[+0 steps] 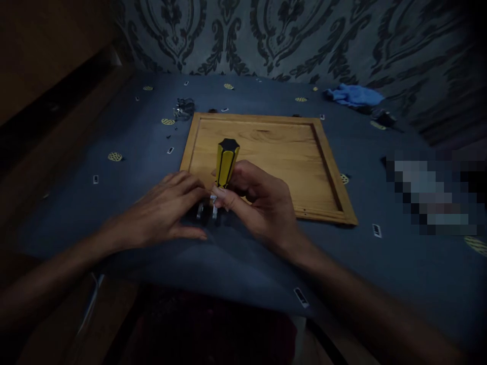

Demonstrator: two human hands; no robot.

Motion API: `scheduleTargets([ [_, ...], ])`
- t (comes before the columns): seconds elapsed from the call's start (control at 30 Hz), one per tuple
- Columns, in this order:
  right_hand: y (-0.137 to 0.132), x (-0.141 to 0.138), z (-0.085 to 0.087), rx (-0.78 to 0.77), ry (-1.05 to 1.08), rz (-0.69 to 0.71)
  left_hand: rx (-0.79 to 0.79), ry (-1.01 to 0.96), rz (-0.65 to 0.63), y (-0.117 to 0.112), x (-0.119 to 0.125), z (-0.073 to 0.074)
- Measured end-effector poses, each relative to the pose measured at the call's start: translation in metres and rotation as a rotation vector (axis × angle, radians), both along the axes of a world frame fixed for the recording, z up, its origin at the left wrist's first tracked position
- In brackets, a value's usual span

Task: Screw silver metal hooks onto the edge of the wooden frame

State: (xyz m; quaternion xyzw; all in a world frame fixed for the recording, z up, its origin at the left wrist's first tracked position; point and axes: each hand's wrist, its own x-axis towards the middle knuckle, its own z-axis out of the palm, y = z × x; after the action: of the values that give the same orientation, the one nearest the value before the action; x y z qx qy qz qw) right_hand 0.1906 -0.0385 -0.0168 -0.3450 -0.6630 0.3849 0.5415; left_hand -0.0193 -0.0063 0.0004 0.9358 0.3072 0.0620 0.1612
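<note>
Your right hand (262, 205) pinches the yellow-and-black screwdriver (225, 165) with a faceted handle low down, thumb against fingers, likely so you can guide its tip; the handle stands nearly upright. Beneath it, a small silvery metal fitting (214, 209) sits by the near-left corner of the framed golden-brown wooden panel (266, 162), laid flat on the blue cloth-covered desk (140, 162), probably for firm support. Your left hand (167, 205) reaches toward the fitting, thumb spread, perhaps to steady it; I cannot tell whether that grip pinches anything.

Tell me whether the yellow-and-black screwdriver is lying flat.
No, the yellow-and-black screwdriver stands nearly upright in the right hand.
</note>
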Motion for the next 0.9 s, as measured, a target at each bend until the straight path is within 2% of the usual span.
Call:
scheduleTargets([
  [0.1, -0.001, 0.0, 0.0, -0.033, 0.031, 0.004, 0.029, 0.061, 0.041, -0.005, 0.001, -0.008],
  [0.23, -0.003, -0.001, -0.001, -0.052, 0.074, 0.04, 0.055, 0.045, 0.079, -0.006, 0.001, -0.013],
  [0.4, -0.004, 0.0, 0.0, -0.049, 0.019, 0.027, 0.078, 0.033, 0.102, -0.005, 0.0, -0.019],
  [0.77, -0.004, 0.0, -0.001, -0.07, 0.038, 0.038, 0.131, 0.032, 0.131, -0.008, 0.003, -0.023],
  [0.9, -0.005, 0.001, 0.0, -0.076, 0.02, 0.026, 0.114, 0.03, 0.108, -0.006, 0.0, -0.018],
])
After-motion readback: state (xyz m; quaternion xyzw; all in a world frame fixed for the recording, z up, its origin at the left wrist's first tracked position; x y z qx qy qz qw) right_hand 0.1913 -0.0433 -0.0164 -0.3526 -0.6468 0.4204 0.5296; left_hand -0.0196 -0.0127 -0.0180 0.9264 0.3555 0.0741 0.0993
